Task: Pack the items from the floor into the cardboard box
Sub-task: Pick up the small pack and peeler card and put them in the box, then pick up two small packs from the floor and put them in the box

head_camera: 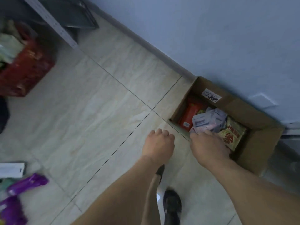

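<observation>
Placing a pale packet [209, 121] into the cardboard box [253, 111] by the wall, the right hand [209, 148] grasps it. The left hand [158, 145] is clenched, holding nothing. Next, I judge, release and fetch the purple packets [27, 183] at the floor's left edge.

The cardboard box [253, 114] stood on the floor [90, 120] against the wall [211, 38], at the right. Inside it, a flat packet [190, 114] lay at the left end, a crumpled packet [209, 121] in the middle and another packet [232, 135] to the right. The right hand [209, 148] reached over the box's near edge onto the crumpled packet; the left hand [159, 146] hung over the floor just left of the box. A basket [26, 69] sat far left, loose packets [24, 185] at the lower left.
</observation>
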